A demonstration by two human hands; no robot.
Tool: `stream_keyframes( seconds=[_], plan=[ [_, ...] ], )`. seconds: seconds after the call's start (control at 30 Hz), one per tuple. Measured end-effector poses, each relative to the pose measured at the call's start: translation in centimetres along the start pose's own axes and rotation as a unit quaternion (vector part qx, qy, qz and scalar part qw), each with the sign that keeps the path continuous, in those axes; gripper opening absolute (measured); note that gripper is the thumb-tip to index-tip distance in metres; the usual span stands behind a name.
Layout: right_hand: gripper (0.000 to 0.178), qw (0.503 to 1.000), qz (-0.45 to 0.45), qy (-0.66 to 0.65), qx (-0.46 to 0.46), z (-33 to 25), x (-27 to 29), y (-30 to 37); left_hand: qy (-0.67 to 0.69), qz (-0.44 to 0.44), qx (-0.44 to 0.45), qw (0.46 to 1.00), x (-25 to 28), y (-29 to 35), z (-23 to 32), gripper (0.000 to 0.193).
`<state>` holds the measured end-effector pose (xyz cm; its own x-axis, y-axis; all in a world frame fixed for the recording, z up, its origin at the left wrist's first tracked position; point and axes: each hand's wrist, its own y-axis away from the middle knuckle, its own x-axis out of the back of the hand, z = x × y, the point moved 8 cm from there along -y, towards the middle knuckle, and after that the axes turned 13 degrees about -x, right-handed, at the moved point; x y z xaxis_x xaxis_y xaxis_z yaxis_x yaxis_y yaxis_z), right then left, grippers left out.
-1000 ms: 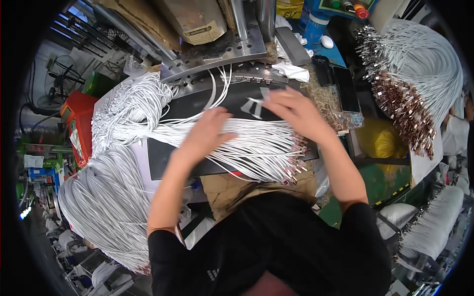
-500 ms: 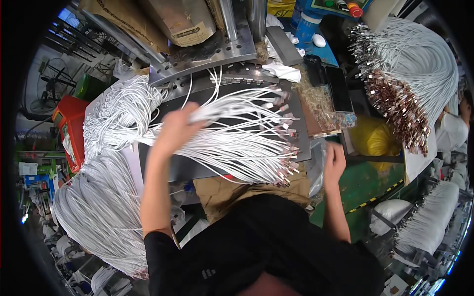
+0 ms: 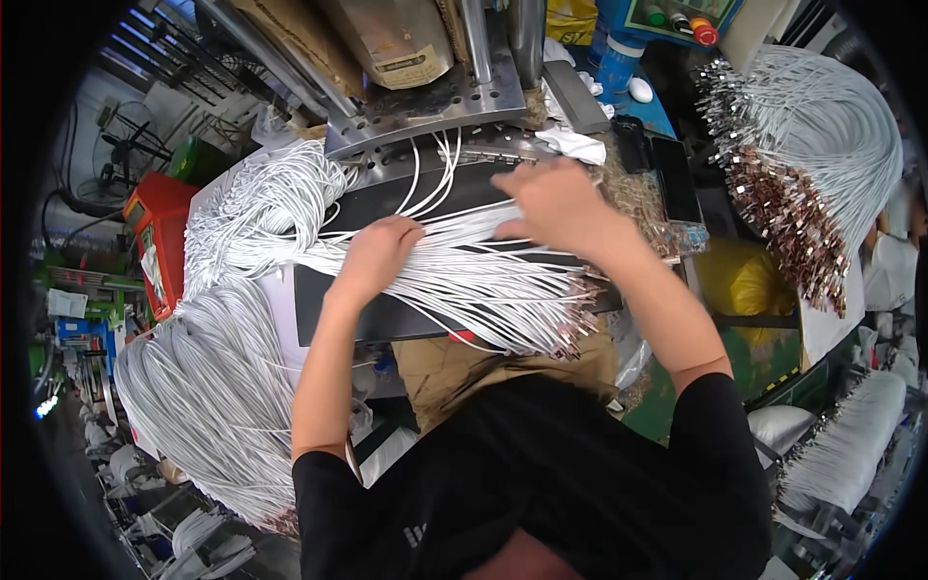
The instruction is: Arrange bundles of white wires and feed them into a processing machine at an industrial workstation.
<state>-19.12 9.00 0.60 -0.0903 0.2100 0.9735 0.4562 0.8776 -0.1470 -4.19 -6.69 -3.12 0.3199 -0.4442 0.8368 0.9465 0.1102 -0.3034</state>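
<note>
On the black board [image 3: 319, 317] lies the white cable bundle [image 3: 488, 280], its raised strands now lowered; the left hand [image 3: 375, 256] curls over them, grip unclear; the right hand [image 3: 561, 208] has returned from beside the board, thumb and fingers spread, so both attend the bundle.

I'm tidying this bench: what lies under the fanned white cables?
A black surface shows beside the white cables, and a small red patch peeks out at their near edge. Whatever lies beneath their dense middle is covered.
</note>
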Motion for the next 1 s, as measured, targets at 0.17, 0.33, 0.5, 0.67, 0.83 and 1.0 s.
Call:
stream_keyframes(
  seconds=[0.17, 0.33, 0.5, 0.67, 0.83, 1.0],
  plan=[
    [0.030, 0.991, 0.061, -0.114, -0.018, 3.1, -3.9, 0.3, 0.101, 0.132, 0.123, 0.978, 3.8, -0.4, -2.0, 0.018],
    [0.031, 0.995, 0.092, 0.038, -0.004, 1.5, -2.6, 0.9, 0.180, -0.029, 0.086, 0.979, -1.0, 0.5, -2.3, 0.020],
    [0.031, 0.979, 0.022, -0.200, 0.005, 0.5, -4.7, 0.5, 0.200, 0.020, 0.118, 0.973, -0.5, -1.2, -2.4, 0.021],
    [0.022, 0.993, 0.092, -0.071, -0.014, 0.3, -2.1, 0.3, 0.090, 0.052, 0.081, 0.991, -1.2, -1.7, 1.0, 0.024],
    [0.017, 0.989, 0.130, -0.067, 0.020, 2.9, -0.9, 0.4, 0.062, 0.006, 0.148, 0.987, 1.7, -3.3, 3.8, 0.032],
    [0.019, 0.982, 0.070, -0.065, 0.162, -0.9, -1.9, 3.7, 0.453, -0.144, 0.223, 0.851, -6.7, 0.6, 7.0, 0.030]
  ],
)
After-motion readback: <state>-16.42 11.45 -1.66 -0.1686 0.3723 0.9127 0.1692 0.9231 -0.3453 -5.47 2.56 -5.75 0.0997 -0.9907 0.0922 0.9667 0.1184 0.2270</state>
